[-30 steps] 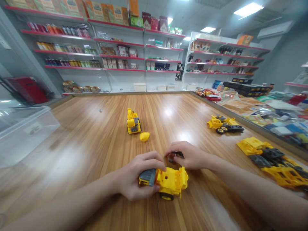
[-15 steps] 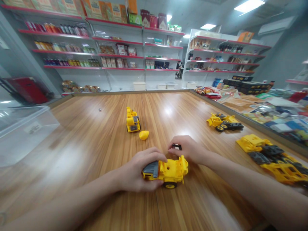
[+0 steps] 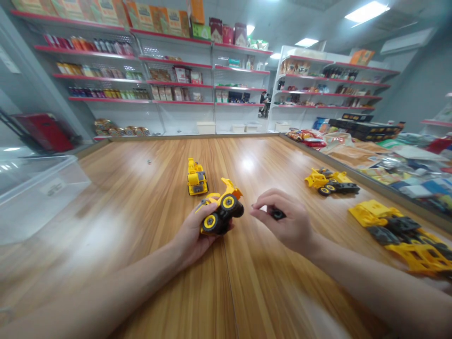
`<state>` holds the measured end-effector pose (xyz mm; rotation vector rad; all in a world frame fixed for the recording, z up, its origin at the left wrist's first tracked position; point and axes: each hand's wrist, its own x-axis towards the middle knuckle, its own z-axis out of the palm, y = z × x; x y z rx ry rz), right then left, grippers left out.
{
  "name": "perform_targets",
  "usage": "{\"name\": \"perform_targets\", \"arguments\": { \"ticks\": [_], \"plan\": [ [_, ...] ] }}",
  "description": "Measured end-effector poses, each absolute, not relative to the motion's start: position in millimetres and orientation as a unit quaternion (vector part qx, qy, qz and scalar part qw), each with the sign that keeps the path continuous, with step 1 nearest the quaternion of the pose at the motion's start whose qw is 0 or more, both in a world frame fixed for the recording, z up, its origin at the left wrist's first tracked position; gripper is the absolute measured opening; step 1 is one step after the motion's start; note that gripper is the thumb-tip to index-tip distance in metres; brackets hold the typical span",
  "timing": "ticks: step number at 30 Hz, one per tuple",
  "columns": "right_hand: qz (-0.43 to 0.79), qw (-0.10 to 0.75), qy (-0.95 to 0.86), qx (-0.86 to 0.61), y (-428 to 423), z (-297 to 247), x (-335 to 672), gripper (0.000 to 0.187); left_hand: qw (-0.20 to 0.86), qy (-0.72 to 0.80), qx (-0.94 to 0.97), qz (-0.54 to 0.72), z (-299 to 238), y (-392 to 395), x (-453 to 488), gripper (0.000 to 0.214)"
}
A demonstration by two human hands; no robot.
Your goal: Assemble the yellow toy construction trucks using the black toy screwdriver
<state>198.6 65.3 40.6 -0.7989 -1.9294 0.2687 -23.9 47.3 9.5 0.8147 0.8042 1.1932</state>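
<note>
My left hand (image 3: 196, 230) grips a yellow toy truck (image 3: 223, 214), tipped so that its black underside and two black wheels with yellow hubs face me. To the right of the truck, apart from it, is my right hand (image 3: 286, 216), its thumb and forefinger pinched together. A small black piece (image 3: 278, 214) shows inside the curled fingers; its kind I cannot make out. Beyond the left hand stands another yellow toy vehicle (image 3: 197, 179) with a grey window, upright on the table.
More yellow and black toy vehicles (image 3: 332, 181) and toy vehicle parts (image 3: 402, 235) lie to the right on the wooden table (image 3: 141, 212). A clear plastic bin (image 3: 45, 188) stands at the left. Packaged goods (image 3: 381, 155) lie past the right edge; stocked shelves (image 3: 180, 84) line the back.
My left hand has lifted the truck from the table and turned its underside toward me. My right hand has drawn slightly right. The yellow rounded piece no longer shows clearly behind the truck.
</note>
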Motion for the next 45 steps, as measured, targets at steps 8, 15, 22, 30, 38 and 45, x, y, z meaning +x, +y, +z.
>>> {"name": "perform_targets", "arguments": {
  "ticks": [8,15,22,30,38,45],
  "plan": [
    [0.098,0.485,-0.851,-0.177,59.1,23.4,178.3,0.007,0.797,0.273,0.231,0.486,9.2,49.8,-28.4,0.028],
    [0.095,0.500,-0.836,-0.205,62.7,19.9,180.1,0.008,0.869,0.220,0.227,0.382,8.0,50.3,-32.8,0.034],
    [0.102,0.503,-0.825,-0.235,62.3,27.2,179.5,0.005,0.879,0.215,0.261,0.336,7.5,51.0,-35.0,0.039],
    [0.144,0.460,-0.842,-0.241,63.9,26.9,187.2,0.012,0.897,0.212,0.244,0.302,9.5,52.9,-37.9,0.047],
    [0.157,0.443,-0.842,-0.265,65.8,26.7,188.0,0.015,0.897,0.215,0.242,0.301,9.3,52.8,-37.1,0.048],
    [0.155,0.448,-0.838,-0.269,64.7,24.5,188.0,0.015,0.899,0.215,0.237,0.299,9.3,52.9,-36.3,0.049]
  ]
}}
